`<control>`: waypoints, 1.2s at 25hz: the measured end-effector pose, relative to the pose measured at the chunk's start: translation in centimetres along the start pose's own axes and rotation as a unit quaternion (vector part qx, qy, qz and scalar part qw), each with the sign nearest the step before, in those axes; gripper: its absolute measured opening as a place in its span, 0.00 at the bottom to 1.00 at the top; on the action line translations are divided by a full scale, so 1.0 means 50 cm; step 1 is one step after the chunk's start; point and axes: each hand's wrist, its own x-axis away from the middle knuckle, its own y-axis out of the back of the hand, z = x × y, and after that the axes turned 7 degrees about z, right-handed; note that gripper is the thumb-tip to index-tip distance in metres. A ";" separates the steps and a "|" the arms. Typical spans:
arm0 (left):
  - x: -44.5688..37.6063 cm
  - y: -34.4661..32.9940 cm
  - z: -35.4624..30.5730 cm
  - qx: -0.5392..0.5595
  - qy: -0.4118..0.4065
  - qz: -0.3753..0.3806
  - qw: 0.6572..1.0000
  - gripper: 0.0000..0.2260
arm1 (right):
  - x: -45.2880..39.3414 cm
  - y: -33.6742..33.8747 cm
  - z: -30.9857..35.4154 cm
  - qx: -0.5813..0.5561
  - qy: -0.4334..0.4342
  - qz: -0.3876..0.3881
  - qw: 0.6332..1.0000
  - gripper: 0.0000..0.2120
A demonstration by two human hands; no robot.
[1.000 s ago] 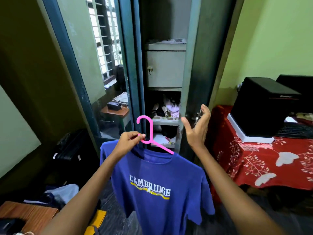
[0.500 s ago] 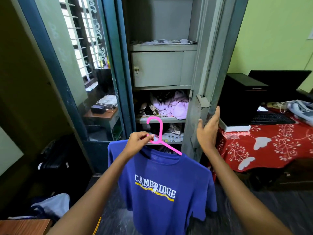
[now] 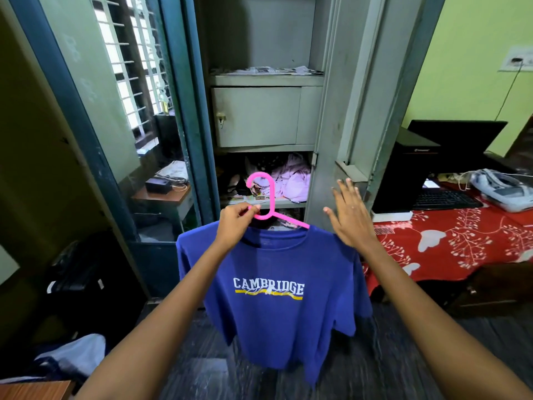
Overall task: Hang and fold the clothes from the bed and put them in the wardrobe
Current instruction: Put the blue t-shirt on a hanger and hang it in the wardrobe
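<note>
Blue T-shirt (image 3: 277, 287) is already on the pink hanger (image 3: 269, 207), dangling dead centre in front of the open wardrobe (image 3: 259, 116), so I'd call this the hang-it-inside step. My left hand (image 3: 233, 226) is pinching the hanger just below the hook at about 11 o'clock from the shirt's print. My right hand (image 3: 350, 217), up at 1 o'clock, has its fingers spread flat and holds nothing, right by the edge of the grey wardrobe door (image 3: 340, 125); can't tell if it's actually touching. To do this well I'd get that door pushed wide first, then lift the hook high and straight so the shirt doesn't slide off the slanted hanger arm. Honestly I can't see a rail anywhere in here, just shelves with a locker box (image 3: 256, 116) and crumpled pink clothes (image 3: 291, 180), so finding where it hooks comes first. Versus a second ago: the view has tipped up and closed in on the wardrobe, the door looks swung further out, and my right hand went from gripping its edge to this flat pose.
</note>
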 end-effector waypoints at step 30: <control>-0.363 0.033 0.021 -0.079 -0.005 -0.052 0.996 0.15 | -0.360 -0.144 0.079 -0.417 -0.030 0.077 0.905 0.05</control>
